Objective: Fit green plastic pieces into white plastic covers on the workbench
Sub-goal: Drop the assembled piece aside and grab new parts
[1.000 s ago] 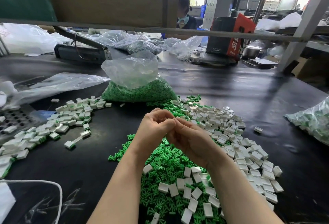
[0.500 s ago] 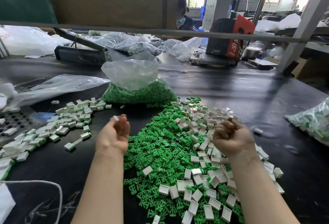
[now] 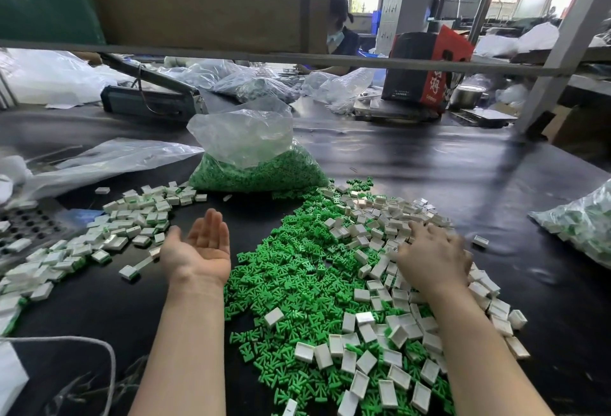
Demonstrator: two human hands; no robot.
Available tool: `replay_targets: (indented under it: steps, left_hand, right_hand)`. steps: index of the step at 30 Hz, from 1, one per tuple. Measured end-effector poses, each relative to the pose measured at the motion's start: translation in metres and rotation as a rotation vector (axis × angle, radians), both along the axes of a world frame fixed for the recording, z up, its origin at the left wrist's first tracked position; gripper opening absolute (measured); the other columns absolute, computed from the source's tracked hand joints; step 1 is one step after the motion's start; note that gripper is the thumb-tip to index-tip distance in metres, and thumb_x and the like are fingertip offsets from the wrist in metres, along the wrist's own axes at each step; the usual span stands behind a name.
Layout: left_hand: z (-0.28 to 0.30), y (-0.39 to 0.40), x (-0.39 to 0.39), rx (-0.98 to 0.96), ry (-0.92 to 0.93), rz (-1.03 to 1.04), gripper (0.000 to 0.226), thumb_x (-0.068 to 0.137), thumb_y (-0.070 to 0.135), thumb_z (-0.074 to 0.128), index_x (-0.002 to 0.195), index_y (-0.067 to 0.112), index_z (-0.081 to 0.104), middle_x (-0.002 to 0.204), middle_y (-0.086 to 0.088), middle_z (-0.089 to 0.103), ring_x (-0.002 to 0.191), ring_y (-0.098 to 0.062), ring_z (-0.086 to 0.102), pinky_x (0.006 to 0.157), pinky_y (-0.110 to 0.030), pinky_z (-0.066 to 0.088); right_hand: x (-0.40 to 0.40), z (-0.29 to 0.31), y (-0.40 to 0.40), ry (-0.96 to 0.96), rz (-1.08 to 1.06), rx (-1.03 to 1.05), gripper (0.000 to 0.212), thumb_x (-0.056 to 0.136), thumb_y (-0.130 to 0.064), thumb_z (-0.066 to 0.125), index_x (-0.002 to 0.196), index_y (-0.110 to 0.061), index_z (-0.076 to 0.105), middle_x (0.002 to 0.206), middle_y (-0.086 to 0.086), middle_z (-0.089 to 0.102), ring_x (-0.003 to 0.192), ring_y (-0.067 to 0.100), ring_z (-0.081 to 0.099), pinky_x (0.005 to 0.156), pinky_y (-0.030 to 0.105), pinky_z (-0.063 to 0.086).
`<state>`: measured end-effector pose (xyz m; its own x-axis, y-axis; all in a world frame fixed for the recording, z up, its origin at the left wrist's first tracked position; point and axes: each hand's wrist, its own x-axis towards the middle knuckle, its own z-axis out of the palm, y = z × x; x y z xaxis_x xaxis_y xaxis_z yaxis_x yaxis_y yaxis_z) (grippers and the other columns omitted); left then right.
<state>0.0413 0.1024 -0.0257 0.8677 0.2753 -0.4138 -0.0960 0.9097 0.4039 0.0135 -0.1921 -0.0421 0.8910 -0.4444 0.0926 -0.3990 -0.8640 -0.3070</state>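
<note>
step: pickup, next white cover sought | left hand palm-up, fingers open, nothing held | right hand spread on white covers, grip not discernible (blur) | green pieces loose on table between hands | next: one cover and one green piece to be pinched, aligned

I see bright green pieces heaped on the black bench, white covers scattered at two o'clock, white-and-green finished ones at nine, and a red-and-black box at one.
</note>
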Motion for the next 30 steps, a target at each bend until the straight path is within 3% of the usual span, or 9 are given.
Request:
replay_targets:
  steps: [3,7,14,16,18,21,23,27,30]
  left_hand:
    - [0.004,-0.005,-0.001,0.143,0.012,-0.064,0.035,0.103,0.037,0.034,0.094,0.012,0.059,0.083,-0.002,0.072,0.076,-0.013,0.068,0.067,-0.023,0.053]
    - [0.009,-0.015,-0.002,0.361,0.004,-0.202,0.032,0.102,0.033,0.042,0.088,0.015,0.065,0.069,0.003,0.073,0.066,-0.009,0.066,0.063,-0.022,0.050]
    - [0.007,-0.040,-0.006,0.931,-0.051,-0.353,0.018,0.098,0.019,0.053,0.094,0.015,0.069,0.078,0.000,0.073,0.067,-0.011,0.060,0.062,-0.024,0.045]
    - [0.004,-0.046,-0.009,1.125,-0.092,-0.394,0.013,0.096,0.016,0.057,0.095,0.017,0.069,0.082,0.000,0.072,0.071,-0.011,0.058,0.060,-0.021,0.044]
    - [0.002,-0.051,-0.010,1.287,-0.157,-0.430,0.009,0.094,0.015,0.061,0.095,0.019,0.069,0.085,-0.001,0.071,0.072,-0.010,0.058,0.058,-0.015,0.046]
    - [0.002,-0.058,-0.010,1.484,-0.273,-0.463,0.015,0.090,0.015,0.067,0.098,0.026,0.071,0.087,0.001,0.067,0.067,-0.008,0.056,0.062,-0.024,0.050]
    - [0.000,-0.062,-0.010,1.653,-0.303,-0.501,0.018,0.088,0.018,0.068,0.101,0.031,0.071,0.087,0.007,0.065,0.057,-0.003,0.051,0.056,-0.023,0.047]
    - [-0.005,-0.068,-0.014,2.042,-0.146,-0.708,0.028,0.085,0.036,0.071,0.113,0.033,0.067,0.108,0.004,0.055,0.097,-0.015,0.059,0.091,-0.034,0.050]
    - [-0.005,-0.071,-0.017,2.126,-0.108,-0.780,0.020,0.083,0.037,0.074,0.102,0.034,0.072,0.121,-0.001,0.052,0.114,-0.020,0.055,0.098,-0.035,0.045]
  right_hand:
    - [0.000,-0.002,0.002,0.067,0.037,-0.033,0.050,0.097,-0.027,0.044,0.146,-0.028,0.037,0.152,0.002,0.034,0.134,0.034,0.025,0.109,0.047,0.025]
    - [0.003,0.000,0.001,0.007,0.034,-0.145,0.028,0.095,-0.025,0.048,0.122,-0.025,0.056,0.127,0.005,0.055,0.120,0.030,0.039,0.097,0.041,0.031]
    - [0.003,-0.002,0.002,-0.220,0.058,-0.079,0.012,0.092,-0.024,0.060,0.100,-0.016,0.065,0.088,0.002,0.067,0.088,0.022,0.058,0.079,0.033,0.036]
    - [0.002,0.001,0.004,-0.335,0.114,0.068,0.014,0.091,-0.022,0.066,0.103,-0.015,0.070,0.091,0.003,0.072,0.086,0.021,0.064,0.082,0.032,0.047]
    - [0.002,0.007,0.008,-0.429,0.212,0.367,0.016,0.088,-0.015,0.070,0.104,-0.011,0.071,0.096,0.003,0.073,0.088,0.019,0.067,0.082,0.030,0.054]
    - [-0.001,0.016,0.025,-0.408,0.361,0.852,0.019,0.086,-0.008,0.069,0.105,-0.010,0.068,0.096,0.000,0.070,0.090,0.013,0.066,0.070,0.013,0.053]
    - [-0.002,0.017,0.036,-0.358,0.420,0.961,0.023,0.086,-0.007,0.068,0.109,-0.012,0.066,0.098,0.000,0.069,0.093,0.009,0.065,0.071,0.009,0.052]
    - [-0.002,0.013,0.049,-0.273,0.462,0.894,0.016,0.089,-0.009,0.065,0.103,-0.016,0.069,0.097,-0.002,0.070,0.091,0.008,0.066,0.077,0.014,0.054]
    - [-0.002,0.012,0.053,-0.250,0.462,0.797,0.012,0.092,-0.012,0.063,0.093,-0.023,0.069,0.093,0.000,0.069,0.082,0.017,0.066,0.071,0.026,0.056]
